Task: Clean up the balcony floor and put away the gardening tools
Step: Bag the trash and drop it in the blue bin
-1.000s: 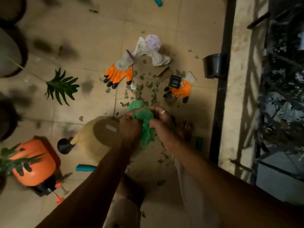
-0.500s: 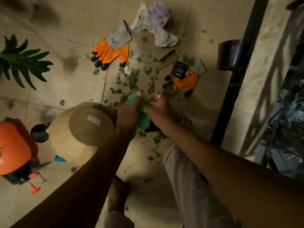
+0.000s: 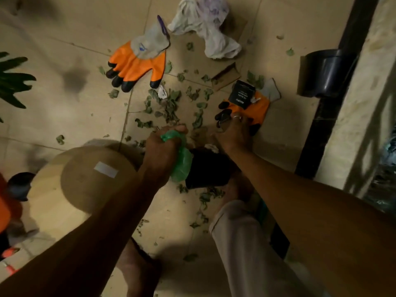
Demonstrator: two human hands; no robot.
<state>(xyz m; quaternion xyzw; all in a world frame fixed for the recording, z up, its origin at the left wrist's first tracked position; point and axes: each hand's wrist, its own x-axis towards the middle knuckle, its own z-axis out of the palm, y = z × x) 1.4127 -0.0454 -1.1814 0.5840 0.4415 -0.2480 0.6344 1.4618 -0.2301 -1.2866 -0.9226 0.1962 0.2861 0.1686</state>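
At the lower left an upturned beige pot (image 3: 85,179) sits on the tiles. Near the centre the left hand (image 3: 160,153) now clenches the bunched green bag (image 3: 181,168) alone; a moment ago both hands worked it. Dry leaves (image 3: 169,106) litter the floor just above. The right hand (image 3: 234,133) has let go and reached onto the tagged orange glove (image 3: 257,106), right of centre. I cannot tell whether its fingers pinch it. Tidying the tools seems to come first.
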